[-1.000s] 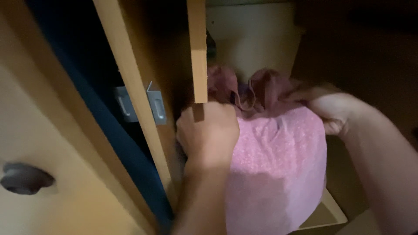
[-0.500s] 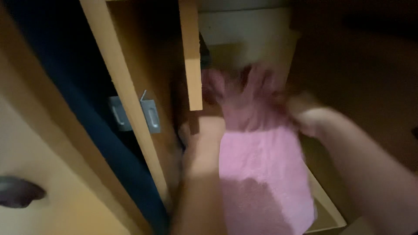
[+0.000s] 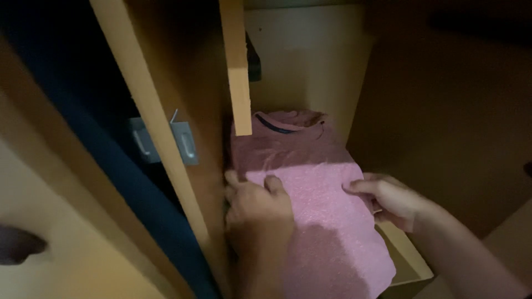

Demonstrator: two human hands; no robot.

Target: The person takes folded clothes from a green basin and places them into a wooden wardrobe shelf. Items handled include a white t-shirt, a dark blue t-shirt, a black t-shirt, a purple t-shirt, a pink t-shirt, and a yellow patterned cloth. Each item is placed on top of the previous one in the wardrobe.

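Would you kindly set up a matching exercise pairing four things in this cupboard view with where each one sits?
Things:
1. left hand
2. right hand
3. pink folded garment
4. metal hinge plate

Places:
A. on the wooden frame post, left of the shelf
B. on the garment's right edge
C. lying on the shelf, collar toward the back
D. on the garment's left front part

Pairs: 1-D, 2-B, 3-C, 4-A
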